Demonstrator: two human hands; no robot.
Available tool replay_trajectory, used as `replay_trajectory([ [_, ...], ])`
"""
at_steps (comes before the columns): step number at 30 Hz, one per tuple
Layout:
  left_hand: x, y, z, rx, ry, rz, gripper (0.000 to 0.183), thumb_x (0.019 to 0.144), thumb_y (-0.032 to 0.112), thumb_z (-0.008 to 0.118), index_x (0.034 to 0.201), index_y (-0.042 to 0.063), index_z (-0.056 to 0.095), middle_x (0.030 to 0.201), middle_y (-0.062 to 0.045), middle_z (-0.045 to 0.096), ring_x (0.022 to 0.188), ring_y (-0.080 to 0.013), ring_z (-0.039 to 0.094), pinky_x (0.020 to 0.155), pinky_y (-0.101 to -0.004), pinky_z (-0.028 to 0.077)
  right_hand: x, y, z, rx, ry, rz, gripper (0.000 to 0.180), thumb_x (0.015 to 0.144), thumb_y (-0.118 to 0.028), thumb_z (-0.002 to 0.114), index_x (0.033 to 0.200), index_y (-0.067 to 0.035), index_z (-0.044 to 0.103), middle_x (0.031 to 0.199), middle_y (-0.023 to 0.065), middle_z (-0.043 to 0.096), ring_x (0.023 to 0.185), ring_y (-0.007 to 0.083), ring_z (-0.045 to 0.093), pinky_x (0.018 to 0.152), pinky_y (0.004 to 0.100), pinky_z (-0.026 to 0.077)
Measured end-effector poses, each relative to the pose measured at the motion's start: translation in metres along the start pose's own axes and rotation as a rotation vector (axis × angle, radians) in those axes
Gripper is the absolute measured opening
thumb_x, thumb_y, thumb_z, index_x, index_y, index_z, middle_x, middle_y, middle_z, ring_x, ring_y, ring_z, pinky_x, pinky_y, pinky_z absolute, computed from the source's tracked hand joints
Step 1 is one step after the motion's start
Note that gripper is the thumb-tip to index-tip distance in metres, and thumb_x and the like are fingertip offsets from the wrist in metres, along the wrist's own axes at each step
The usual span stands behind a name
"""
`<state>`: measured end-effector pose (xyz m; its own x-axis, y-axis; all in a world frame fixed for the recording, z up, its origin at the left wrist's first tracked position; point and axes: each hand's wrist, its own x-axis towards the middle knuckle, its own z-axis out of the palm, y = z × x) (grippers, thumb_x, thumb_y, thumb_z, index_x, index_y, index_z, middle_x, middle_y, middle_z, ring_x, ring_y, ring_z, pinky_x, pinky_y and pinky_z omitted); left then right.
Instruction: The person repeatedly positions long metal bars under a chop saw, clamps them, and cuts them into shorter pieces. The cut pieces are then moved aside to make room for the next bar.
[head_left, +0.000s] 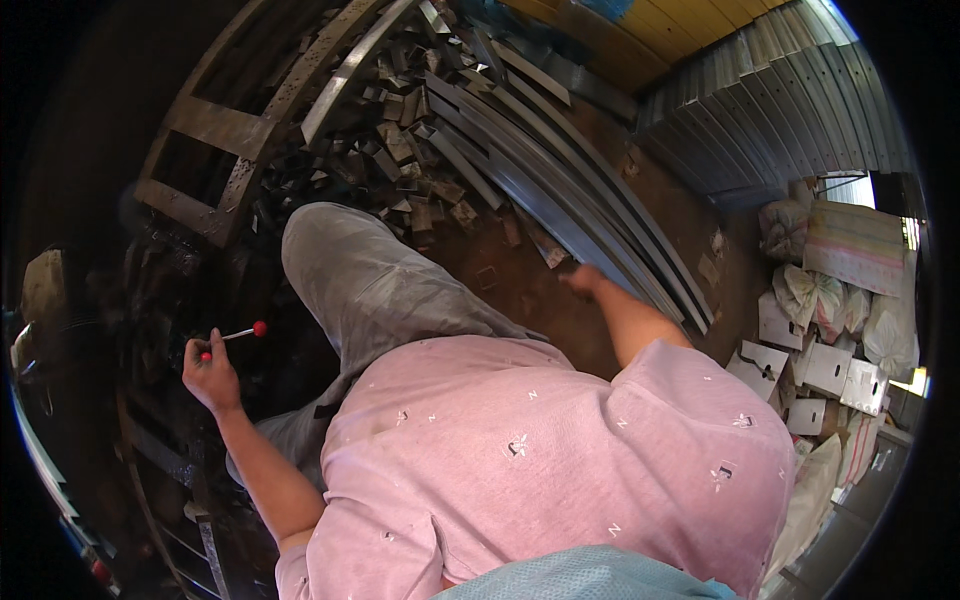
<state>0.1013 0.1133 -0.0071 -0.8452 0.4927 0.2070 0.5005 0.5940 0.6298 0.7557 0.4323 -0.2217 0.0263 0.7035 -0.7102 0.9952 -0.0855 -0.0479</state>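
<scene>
My left hand (211, 379) is at the left, its fingers around a red ball knob (206, 357) of a metal lever. A thin bright rod (240, 333) of the lever runs to the right and ends in a second red ball knob (259, 328). The machine beneath is too dark to make out. My right hand (582, 280) hangs beyond my waist, beside a bundle of long metal profiles (540, 195). Its fingers look curled and partly shaded; whether they hold anything is unclear.
Many short metal offcuts (390, 150) are heaped on the floor ahead. A rusty steel frame (217, 150) stands at the upper left. Metal panels (750, 112) lean at the upper right. White boxes (825, 367) and tied sacks (806, 296) are piled at the right.
</scene>
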Motion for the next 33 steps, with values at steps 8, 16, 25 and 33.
replay_trajectory([
  [8, -0.013, 0.0, -0.014, 0.065, 0.051, 0.04, 0.037, 0.097, 0.019, 0.081, 0.077, 0.0, 0.056, 0.064, -0.007, 0.048, 0.061, -0.0161, 0.041, 0.058, -0.0358, 0.039, -0.007, -0.056, 0.012, -0.149, -0.397, -0.111, 0.083, 0.094, -0.07, 0.072, 0.129, 0.005, 0.073, 0.129, 0.0234, 0.075, 0.113, 0.0385, 0.074, 0.097, 0.0474, 0.058],
  [16, 0.002, 0.015, 0.004, 0.014, 0.076, 0.008, 0.035, 0.092, 0.011, 0.082, 0.075, -0.002, 0.054, 0.067, -0.013, 0.05, 0.062, -0.022, 0.043, 0.059, -0.0391, 0.04, 0.064, -0.286, -0.137, 0.967, -0.252, -0.473, 0.047, 0.103, -0.052, 0.071, 0.112, -0.006, 0.072, 0.094, 0.0084, 0.073, 0.077, 0.0198, 0.069, 0.065, 0.0388, 0.056],
  [25, -0.01, 0.009, 0.002, 0.051, 0.151, -0.059, 0.032, 0.088, 0.007, 0.08, 0.072, -0.001, 0.053, 0.067, -0.016, 0.054, 0.061, -0.0308, 0.051, 0.06, -0.0432, 0.041, -0.027, -0.541, -0.402, 1.503, -0.445, -1.085, 0.042, 0.106, -0.053, 0.065, 0.107, -0.011, 0.071, 0.099, 0.0074, 0.076, 0.093, 0.0233, 0.071, 0.086, 0.0423, 0.056],
  [33, -0.013, 0.009, 0.004, 0.005, 0.17, -0.037, 0.028, 0.084, 0.003, 0.08, 0.073, 0.002, 0.054, 0.071, -0.014, 0.058, 0.067, -0.0349, 0.058, 0.065, -0.0456, 0.045, -0.061, -0.693, -0.478, 1.806, -0.303, -1.012, 0.064, 0.093, -0.058, 0.081, 0.119, -0.007, 0.051, 0.105, 0.0135, 0.066, 0.094, 0.0305, 0.067, 0.089, 0.0508, 0.056],
])
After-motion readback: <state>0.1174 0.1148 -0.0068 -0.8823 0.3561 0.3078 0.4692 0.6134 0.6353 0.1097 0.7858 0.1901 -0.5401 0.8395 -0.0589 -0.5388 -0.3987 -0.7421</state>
